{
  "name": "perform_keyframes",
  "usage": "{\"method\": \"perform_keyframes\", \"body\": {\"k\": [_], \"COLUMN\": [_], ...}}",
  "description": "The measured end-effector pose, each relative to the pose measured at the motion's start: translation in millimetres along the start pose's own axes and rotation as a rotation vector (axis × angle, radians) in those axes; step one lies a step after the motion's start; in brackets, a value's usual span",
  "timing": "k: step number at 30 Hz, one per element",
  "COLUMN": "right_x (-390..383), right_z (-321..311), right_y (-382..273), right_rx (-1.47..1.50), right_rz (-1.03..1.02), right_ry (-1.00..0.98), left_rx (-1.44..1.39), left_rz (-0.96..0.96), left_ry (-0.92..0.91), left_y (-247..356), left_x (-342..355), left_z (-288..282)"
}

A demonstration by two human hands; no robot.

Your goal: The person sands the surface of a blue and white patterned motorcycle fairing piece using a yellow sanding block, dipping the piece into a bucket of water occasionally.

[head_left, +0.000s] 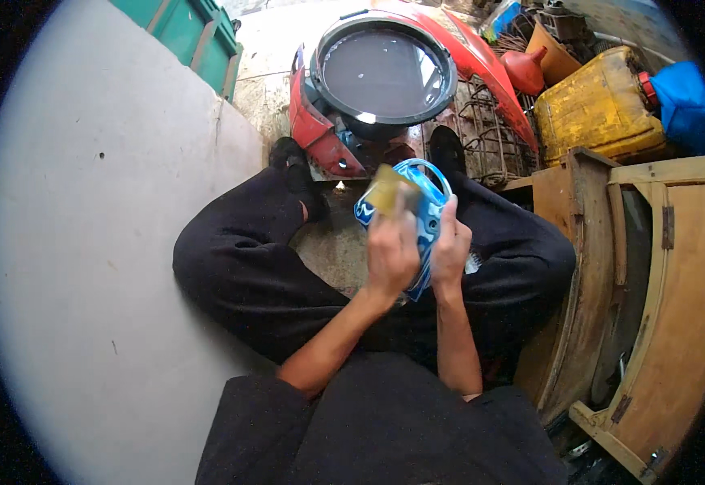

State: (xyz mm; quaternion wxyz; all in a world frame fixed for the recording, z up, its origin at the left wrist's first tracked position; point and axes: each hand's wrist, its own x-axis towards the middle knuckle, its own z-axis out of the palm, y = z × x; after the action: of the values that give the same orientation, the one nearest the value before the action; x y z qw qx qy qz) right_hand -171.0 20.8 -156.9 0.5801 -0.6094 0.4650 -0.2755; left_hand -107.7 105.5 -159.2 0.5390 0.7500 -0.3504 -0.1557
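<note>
Between my knees, a glossy part point(428, 212) with a blue and white swirl pattern and a curved pale-blue rim is held up. My right hand point(451, 249) grips its right edge, fingers closed. My left hand point(393, 252) is closed on a yellowish, squarish pad point(382, 191) and presses it against the part's upper left face. Motion blurs the pad and the left fingertips, so I cannot tell the pad's exact kind. My left hand and the pad hide some of the part's left side.
Ahead stands a black basin point(383, 73) of murky liquid, with red curved panels point(325, 137) around it. A white wall point(126, 234) rises on my left. To my right are a wooden cabinet point(680, 299), a yellow jerrycan point(599, 109), a red funnel point(524, 69) and a metal rack point(490, 133).
</note>
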Motion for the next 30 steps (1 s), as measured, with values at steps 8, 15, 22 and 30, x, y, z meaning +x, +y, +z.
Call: {"method": "perform_keyframes", "body": {"k": [8, 15, 22, 30], "right_x": [1, 1, 1, -2], "right_z": [-4, -6, 3, 9], "right_y": [1, 1, -4, 4], "right_rx": [0.046, -0.1, -0.121, -0.073], "right_rz": [-0.001, -0.048, -0.036, -0.084], "right_ry": [-0.027, -0.019, -0.024, 0.012], "left_rx": [0.007, -0.046, -0.199, 0.031], "left_rz": [0.068, -0.223, -0.303, -0.106], "left_ry": [0.07, -0.019, 0.13, 0.143], "left_y": [1, 7, -4, -4], "left_x": [-1, 10, 5, -2], "left_z": [6, -4, 11, 11]}}
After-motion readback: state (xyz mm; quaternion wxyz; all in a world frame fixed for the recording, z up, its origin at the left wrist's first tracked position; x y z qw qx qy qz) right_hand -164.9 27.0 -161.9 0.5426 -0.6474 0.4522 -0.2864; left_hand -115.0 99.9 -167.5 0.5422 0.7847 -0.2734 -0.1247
